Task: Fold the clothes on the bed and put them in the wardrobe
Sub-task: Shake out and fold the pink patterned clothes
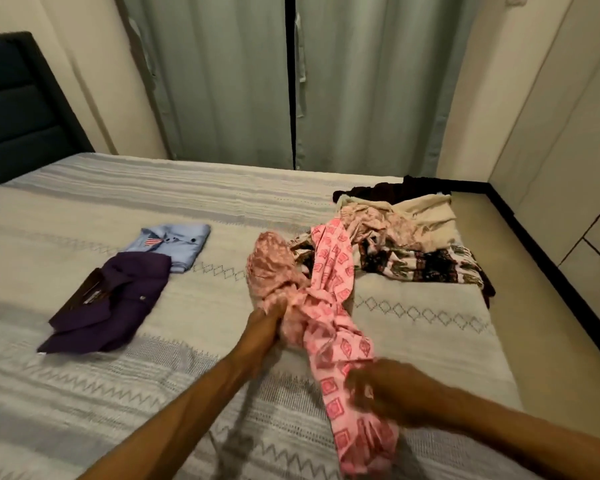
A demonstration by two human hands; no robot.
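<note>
Head view: 2 shirts, purple (108, 306) and blue (177, 244), lie folded on bed (84, 393); unfolded pile (402, 237) remains at right, nothing in wardrobe yet, so approx. early stage. Left hand (267, 320) grips pink cloth (333, 327) mid-length, arm extended; right hand (378, 386), blurred, appears to pinch its near end.

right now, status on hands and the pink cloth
Left hand grips pink patterned garment; right hand blurred at its lower end. Two folded shirts left, unfolded pile right.
</note>
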